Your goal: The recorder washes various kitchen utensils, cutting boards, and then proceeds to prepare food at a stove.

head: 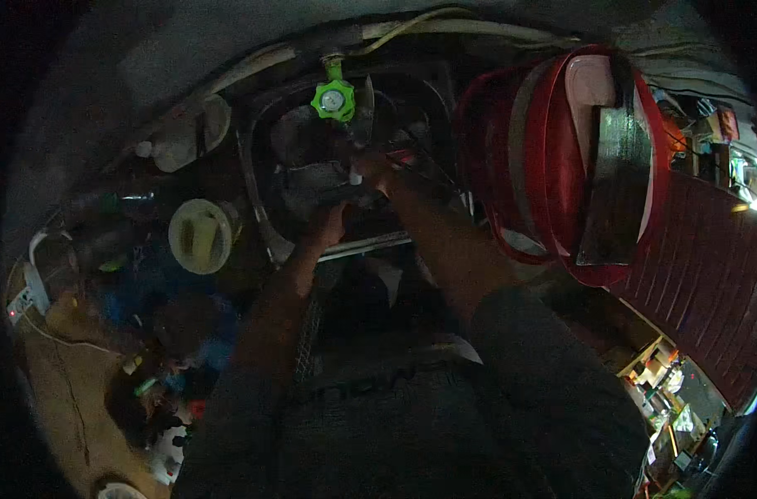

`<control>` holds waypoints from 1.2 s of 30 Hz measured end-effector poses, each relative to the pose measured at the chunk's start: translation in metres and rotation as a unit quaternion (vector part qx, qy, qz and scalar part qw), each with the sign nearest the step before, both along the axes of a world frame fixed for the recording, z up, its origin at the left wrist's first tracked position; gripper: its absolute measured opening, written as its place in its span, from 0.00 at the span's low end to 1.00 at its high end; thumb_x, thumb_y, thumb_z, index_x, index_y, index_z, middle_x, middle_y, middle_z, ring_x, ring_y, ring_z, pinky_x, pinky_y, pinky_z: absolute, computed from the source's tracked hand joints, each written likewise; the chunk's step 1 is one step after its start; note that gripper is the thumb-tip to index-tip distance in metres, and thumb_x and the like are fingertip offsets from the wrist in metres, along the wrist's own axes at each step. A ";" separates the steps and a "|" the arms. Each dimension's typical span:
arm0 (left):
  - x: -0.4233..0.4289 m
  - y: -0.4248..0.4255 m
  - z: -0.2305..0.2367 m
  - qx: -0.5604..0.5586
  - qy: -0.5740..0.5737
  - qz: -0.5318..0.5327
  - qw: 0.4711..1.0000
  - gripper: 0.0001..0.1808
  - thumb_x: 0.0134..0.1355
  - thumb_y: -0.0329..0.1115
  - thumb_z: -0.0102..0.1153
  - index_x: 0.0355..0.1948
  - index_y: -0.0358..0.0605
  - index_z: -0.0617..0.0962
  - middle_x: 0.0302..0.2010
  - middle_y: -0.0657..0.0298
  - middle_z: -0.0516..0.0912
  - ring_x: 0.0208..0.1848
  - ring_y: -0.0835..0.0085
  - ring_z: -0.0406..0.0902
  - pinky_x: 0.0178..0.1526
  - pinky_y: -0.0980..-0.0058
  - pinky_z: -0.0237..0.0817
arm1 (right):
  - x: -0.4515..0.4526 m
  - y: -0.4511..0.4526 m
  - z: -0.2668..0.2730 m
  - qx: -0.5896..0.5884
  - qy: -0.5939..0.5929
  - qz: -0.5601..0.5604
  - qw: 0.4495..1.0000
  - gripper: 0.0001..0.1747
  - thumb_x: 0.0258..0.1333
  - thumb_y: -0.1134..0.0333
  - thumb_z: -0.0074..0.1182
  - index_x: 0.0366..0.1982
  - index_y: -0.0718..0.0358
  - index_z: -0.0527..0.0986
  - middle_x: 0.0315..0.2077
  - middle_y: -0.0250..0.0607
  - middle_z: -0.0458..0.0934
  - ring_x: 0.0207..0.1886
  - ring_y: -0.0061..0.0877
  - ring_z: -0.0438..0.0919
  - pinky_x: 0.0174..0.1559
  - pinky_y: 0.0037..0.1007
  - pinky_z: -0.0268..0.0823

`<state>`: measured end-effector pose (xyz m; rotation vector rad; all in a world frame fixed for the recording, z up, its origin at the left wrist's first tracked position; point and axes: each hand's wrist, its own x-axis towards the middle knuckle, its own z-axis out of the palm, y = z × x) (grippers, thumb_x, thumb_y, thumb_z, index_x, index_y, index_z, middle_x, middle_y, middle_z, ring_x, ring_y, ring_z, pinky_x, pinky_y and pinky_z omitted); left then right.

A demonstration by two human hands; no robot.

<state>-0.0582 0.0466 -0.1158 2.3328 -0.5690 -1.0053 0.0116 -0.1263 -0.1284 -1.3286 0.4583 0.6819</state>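
Observation:
Both my hands are down in a dark sink point(253, 206), where the light is very poor. My left hand point(336, 219) is near the front rim, its fingers lost in shadow. Further in and to the right is my right hand point(375, 169), beside a small white object point(355, 177). Whether either hand grips anything is too dark to make out. Dim dishes or pans point(316, 178) seem to lie in the basin, with a small red item point(403, 156) right of my right hand. Above them stands a bright green tap handle point(333, 101), next to a thin, pale, blade-like shape point(369, 109).
A large red tub point(534, 156) holding a tray-like panel point(615, 187) stands close on the right. Left of the sink are a pale plastic container point(225, 240) and a whitish jug-like vessel point(179, 146). A power strip point(21, 304) with a cord lies far left. Pipes point(465, 26) run behind.

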 end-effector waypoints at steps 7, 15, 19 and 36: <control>0.015 0.022 -0.089 0.018 -0.060 0.027 0.998 0.21 0.68 0.43 0.37 0.55 0.44 0.72 0.52 0.48 0.74 0.51 0.53 0.73 0.52 0.55 0.65 | 0.011 0.035 -0.003 -0.547 -0.265 0.525 0.596 0.35 0.57 0.61 0.50 0.65 0.54 0.54 0.56 0.48 0.68 0.53 0.33 0.72 0.55 0.40 0.65; 0.056 0.007 0.033 0.027 -0.153 -0.059 0.986 0.11 0.64 0.38 0.52 0.37 0.42 0.78 0.32 0.56 0.77 0.34 0.66 0.73 0.41 0.64 0.65 | -0.048 -0.004 0.034 -0.433 -0.255 0.318 0.804 0.22 0.63 0.58 0.41 0.52 0.65 0.69 0.36 0.44 0.77 0.39 0.33 0.77 0.45 0.38 0.68; 0.082 -0.013 0.065 -0.196 -0.139 0.074 0.968 0.15 0.62 0.43 0.53 0.38 0.40 0.78 0.35 0.53 0.79 0.38 0.62 0.76 0.44 0.65 0.66 | -0.058 -0.041 -0.001 -0.525 -0.423 0.347 0.652 0.17 0.57 0.59 0.48 0.45 0.59 0.76 0.34 0.48 0.79 0.38 0.40 0.78 0.46 0.40 0.70; 0.112 0.006 0.043 -0.153 -0.100 0.029 0.983 0.22 0.60 0.40 0.60 0.51 0.40 0.73 0.44 0.60 0.79 0.48 0.65 0.77 0.52 0.63 0.67 | -0.049 0.005 -0.052 -0.180 -0.468 0.020 0.865 0.20 0.62 0.56 0.47 0.45 0.65 0.69 0.25 0.38 0.75 0.30 0.29 0.76 0.30 0.36 0.68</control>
